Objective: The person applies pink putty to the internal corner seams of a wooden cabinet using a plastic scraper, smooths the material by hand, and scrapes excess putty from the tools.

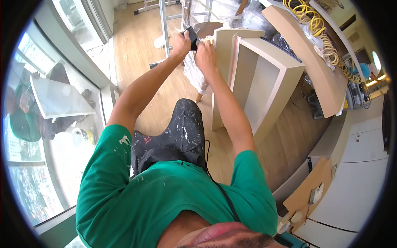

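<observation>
Black piece [192, 38]: flat, dark, angular, held up between both hands, out ahead of the knees and off the floor. Material too small to tell.

Left hand [180, 44]: closed, has the piece by its left side. Right hand [205, 54]: fingers curled in, pinching at the lower right edge; fingertips partly hidden.

Step in hand, as I judge it: handling or folding the piece in mid-air, not applying it to anything. Next move probably calls for a firm grip by one hand while the other shifts along the edge.

Just below the hands: clear plastic [192, 73], draped. Right of them: beige cabinet [285, 59], open-fronted, standing on the wood floor [165, 89]. Beyond the left hand, ladder [164, 25]. Farther right, cardboard [304, 58], bent, with yellow hose [316, 25] coiled past it.
</observation>
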Tool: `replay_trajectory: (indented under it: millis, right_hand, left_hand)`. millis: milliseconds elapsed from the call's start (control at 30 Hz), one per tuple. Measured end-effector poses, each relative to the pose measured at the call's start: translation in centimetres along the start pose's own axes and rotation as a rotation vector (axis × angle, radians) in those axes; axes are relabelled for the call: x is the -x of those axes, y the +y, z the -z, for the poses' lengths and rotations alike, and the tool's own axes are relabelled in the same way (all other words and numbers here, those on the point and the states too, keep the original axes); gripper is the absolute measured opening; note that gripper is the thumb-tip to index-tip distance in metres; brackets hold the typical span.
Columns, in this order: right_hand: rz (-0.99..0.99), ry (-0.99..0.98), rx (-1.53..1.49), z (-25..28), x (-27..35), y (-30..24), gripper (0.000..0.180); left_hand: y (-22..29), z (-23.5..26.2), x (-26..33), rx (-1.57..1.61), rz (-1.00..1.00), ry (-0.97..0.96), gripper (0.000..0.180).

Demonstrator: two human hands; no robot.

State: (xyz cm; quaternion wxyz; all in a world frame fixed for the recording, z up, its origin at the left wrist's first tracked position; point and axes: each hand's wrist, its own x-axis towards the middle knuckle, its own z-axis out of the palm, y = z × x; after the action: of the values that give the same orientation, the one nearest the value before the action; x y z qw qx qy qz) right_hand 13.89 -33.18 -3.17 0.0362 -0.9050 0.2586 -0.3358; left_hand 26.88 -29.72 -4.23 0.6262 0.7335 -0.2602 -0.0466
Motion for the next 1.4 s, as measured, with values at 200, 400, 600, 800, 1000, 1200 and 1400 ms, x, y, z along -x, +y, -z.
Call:
replay_trajectory:
  millis: [200,400,600,800,1000,1200,1400]
  right_hand:
    - [-0.140,-0.052,-0.119,-0.2,-3.6,0.7,0.017]
    - [-0.092,-0.001,-0.193,1.7,-2.3,0.0,0.015]
    - [-0.078,0.082,-0.193,3.5,-0.1,0.3,0.018]
    - [-0.004,0.043,-0.220,2.9,-1.8,0.4,0.024]
    - [0.362,0.091,-0.280,4.6,0.8,-0.2,0.037]
    - [0.273,0.110,-0.244,4.4,3.3,0.1,0.035]
    - [-0.086,-0.134,-0.511,2.1,1.4,-1.7,0.030]
  left_hand:
    - [-2.0,1.9,-2.8,-0.142,-0.013,0.065,0.052]
    - [-4.3,4.1,-3.2,0.195,0.149,0.014,0.045]
    - [-8.1,7.6,1.5,0.280,0.405,0.004,0.040]
    - [-8.5,7.0,1.6,0.575,0.624,-0.190,0.033]
    - [-2.0,9.6,-2.2,0.540,0.715,-0.535,0.019]
    - [-1.4,14.7,-4.2,0.498,0.628,-0.477,0.021]
    - [-0.2,16.8,-3.3,0.274,0.440,-0.466,0.039]
